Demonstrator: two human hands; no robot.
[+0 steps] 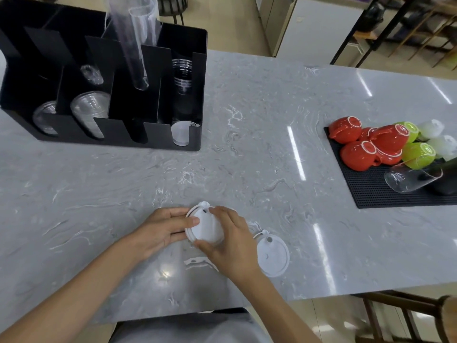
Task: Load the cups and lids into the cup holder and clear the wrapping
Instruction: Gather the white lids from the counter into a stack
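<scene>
While my left hand [160, 231] steadies one side of a small stack of white lids [205, 227] low in the middle of the frame, my right hand [227, 241] is curled over its other side, so both hands are closed on the same stack just above the grey marble counter [247, 120]. Another white lid [273, 256] lies flat on the counter just right of my right hand, apart from it.

I judge this to be the lid-gathering step: squaring the stack before it goes into the black cup holder [195, 95] at the upper left. That holder already has clear cups [90, 112] lying in its front slots, dark-looking cups [183, 75] in its right rear slot, and some white lids [181, 133] in its front right corner slot. A tall clear plastic sleeve [134, 38] stands up out of a middle slot; whether cups remain inside it I cannot tell.

Next, I would need to keep the stack aligned, carry it up and left, and slide it into the corner slot with the other white lids, then come back for the loose lid. The sleeve looks like wrapping left to clear.

No brand, label or writing is readable anywhere.
</scene>
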